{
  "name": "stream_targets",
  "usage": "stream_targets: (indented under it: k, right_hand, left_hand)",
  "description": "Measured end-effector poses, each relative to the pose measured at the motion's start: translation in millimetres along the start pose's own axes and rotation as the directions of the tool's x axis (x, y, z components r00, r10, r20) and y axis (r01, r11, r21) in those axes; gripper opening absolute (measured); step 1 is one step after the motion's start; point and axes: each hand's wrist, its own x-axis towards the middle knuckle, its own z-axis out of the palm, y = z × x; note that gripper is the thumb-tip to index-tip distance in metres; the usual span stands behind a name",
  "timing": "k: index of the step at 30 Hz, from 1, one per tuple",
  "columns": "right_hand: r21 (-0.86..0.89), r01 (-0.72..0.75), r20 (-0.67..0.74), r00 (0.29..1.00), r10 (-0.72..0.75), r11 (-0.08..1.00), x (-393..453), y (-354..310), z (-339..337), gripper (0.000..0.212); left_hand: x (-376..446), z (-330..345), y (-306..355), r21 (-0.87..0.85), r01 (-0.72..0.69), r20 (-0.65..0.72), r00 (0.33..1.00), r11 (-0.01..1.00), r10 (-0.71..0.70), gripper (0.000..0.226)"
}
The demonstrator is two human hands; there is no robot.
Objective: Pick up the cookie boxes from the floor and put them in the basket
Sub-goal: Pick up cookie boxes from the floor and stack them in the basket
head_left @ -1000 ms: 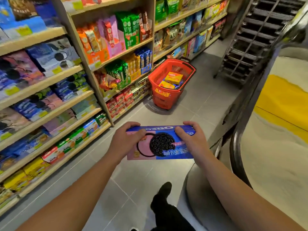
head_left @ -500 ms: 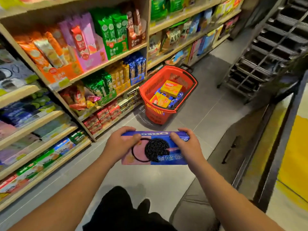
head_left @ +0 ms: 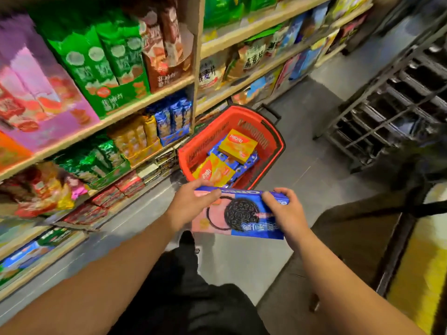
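Blue-pink cookie box [head_left: 242, 215], big black cookie print | both hands gripping its ends | above floor

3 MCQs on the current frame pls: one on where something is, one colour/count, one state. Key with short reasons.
1. Where does the basket stand?
A. on the floor beside the shelves
B. on a shelf
C. on the metal rack

2. How many yellow boxes show in the basket?
A. none
B. two
C. five

3. How is the Oreo box held?
A. left hand only
B. lying on the floor
C. by both hands, one at each end

Key:
1 A: its base sits on the grey floor by the lower shelves.
2 B: one lies on top, one lower down.
3 C: left hand and right hand grip its ends.
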Motion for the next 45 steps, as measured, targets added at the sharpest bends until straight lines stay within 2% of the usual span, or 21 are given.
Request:
stream_targets:
  k: [3, 5, 8, 12, 15, 18, 21, 23, 27, 31, 35, 38, 41, 43, 45]
  right_hand:
    - [-0.014, 0.007, 0.024, 1.0, -0.007, 1.0, 51.0, -29.4, -2.7, 0.043]
    - [-0.011, 0.002, 0.05, 0.999, -0.002, 1.0, 89.5, -45.1, -2.6, 0.039]
    - [-0.047, -0.013, 0.133, 0.991, 0.019, 0.999, 151.1, -60.8, 2.9, 0.034]
    - [-0.15, -0.023, 0.25, 0.966, 0.06, 0.988, 226.0, -65.0, 12.0, 0.038]
    - [-0.249, 0.005, 0.349, 0.933, 0.085, 0.968, 289.5, -60.6, 20.8, 0.033]
    - [-0.339, 0.033, 0.436, 0.891, 0.126, 0.94, 346.5, -52.1, 34.8, 0.024]
    - [-0.402, 0.087, 0.507, 0.85, 0.143, 0.911, 397.0, -35.4, 59.0, 0.026]
    - [-0.444, 0.096, 0.562, 0.804, 0.194, 0.891, 422.7, -20.1, 81.5, 0.031]
    - [-0.524, 0.2, 0.603, 0.774, 0.194, 0.828, 466.8, 22.6, 121.8, 0.055]
    - [-0.592, 0.239, 0.611, 0.756, 0.234, 0.77, 507.4, 86.0, 148.4, 0.063]
    - [-0.638, 0.249, 0.573, 0.785, 0.234, 0.728, 533.3, 151.8, 163.3, 0.063]
    - [-0.673, 0.255, 0.548, 0.803, 0.236, 0.694, 544.5, 187.0, 172.2, 0.066]
    - [-0.705, 0.268, 0.553, 0.788, 0.272, 0.657, 544.5, 188.1, 176.0, 0.082]
    - [-0.701, 0.306, 0.581, 0.769, 0.266, 0.644, 538.9, 179.2, 171.8, 0.091]
    - [-0.72, 0.374, 0.604, 0.753, 0.262, 0.584, 522.9, 162.1, 158.7, 0.099]
  left_hand:
    - [51.4, 0.4, 19.7, -0.02, 0.024, 0.003, 1.0, 1.0, -0.024, 0.041]
    - [84.7, 1.3, 27.0, 0.05, 0.027, -0.045, 0.999, 0.998, -0.024, 0.044]
    - [128.5, 7.9, 29.5, 0.043, 0.135, -0.091, 0.987, 0.99, -0.131, 0.037]
    - [173.7, 26.1, 18.5, -0.019, 0.216, -0.194, 0.957, 0.976, -0.215, 0.046]
    - [208.5, 48.2, 7.1, -0.081, 0.28, -0.249, 0.924, 0.956, -0.292, 0.033]
    - [235.8, 74.0, -11.5, -0.227, 0.329, -0.319, 0.864, 0.917, -0.389, 0.034]
    - [262.4, 92.0, -35.5, -0.326, 0.366, -0.389, 0.788, 0.872, -0.476, 0.028]
    - [281.2, 97.9, -59.5, -0.374, 0.391, -0.4, 0.75, 0.841, -0.527, 0.034]
    - [315.1, 103.7, -109.6, -0.406, 0.432, -0.432, 0.686, 0.805, -0.586, 0.024]
    - [346.7, 120.6, -168.0, -0.387, 0.455, -0.436, 0.677, 0.802, -0.593, 0.032]
    - [371.8, 148.3, -223.9, -0.38, 0.515, -0.381, 0.669, 0.768, -0.638, 0.017]
    - [383.3, 165.9, -246.7, -0.263, 0.599, -0.434, 0.627, 0.756, -0.647, 0.036]
    - [385.5, 176.7, -247.7, -0.221, 0.565, -0.405, 0.688, 0.795, -0.602, 0.037]
    - [378.3, 176.8, -235.6, -0.158, 0.588, -0.382, 0.704, 0.793, -0.598, 0.038]
    - [363.7, 171.8, -221.8, -0.11, 0.596, -0.387, 0.711, 0.795, -0.587, 0.047]
